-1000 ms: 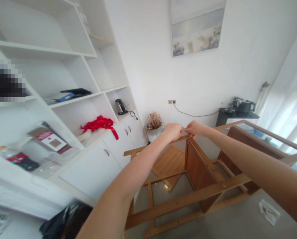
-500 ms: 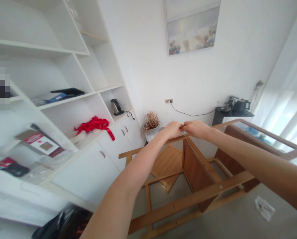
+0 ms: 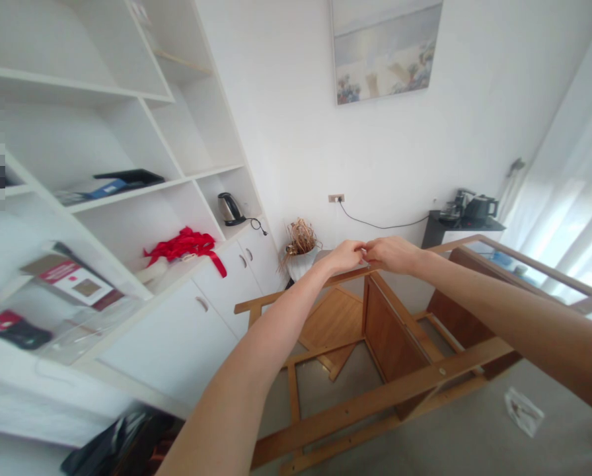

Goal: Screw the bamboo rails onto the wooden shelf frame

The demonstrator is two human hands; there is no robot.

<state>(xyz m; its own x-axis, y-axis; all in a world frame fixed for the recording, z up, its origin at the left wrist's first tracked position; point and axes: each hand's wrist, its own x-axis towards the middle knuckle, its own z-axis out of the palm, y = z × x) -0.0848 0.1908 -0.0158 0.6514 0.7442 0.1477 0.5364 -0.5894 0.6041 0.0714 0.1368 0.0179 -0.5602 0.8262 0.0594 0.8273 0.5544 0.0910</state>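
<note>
A wooden furniture frame (image 3: 346, 411) with slats and panels lies on the floor in front of me. Over its far rail, my left hand (image 3: 346, 255) and my right hand (image 3: 391, 255) meet with their fingertips together. Both sets of fingers are closed in a pinch, close above the joint where an upright panel (image 3: 392, 324) joins the rail. Whatever sits between the fingertips is too small to make out. Through the frame a loose-looking wooden panel (image 3: 333, 320) shows on the floor.
White shelving (image 3: 152, 357) runs along the left, holding a red ribbon (image 3: 184, 244), an electric kettle (image 3: 230, 209) and a box (image 3: 80, 281). A plant pot (image 3: 303, 264) stands behind the frame. A small plastic bag (image 3: 524, 411) lies on the floor at right.
The view has shifted slightly. Both hands stay at the far rail with fingertips together, and their fingers have changed position only a little.
</note>
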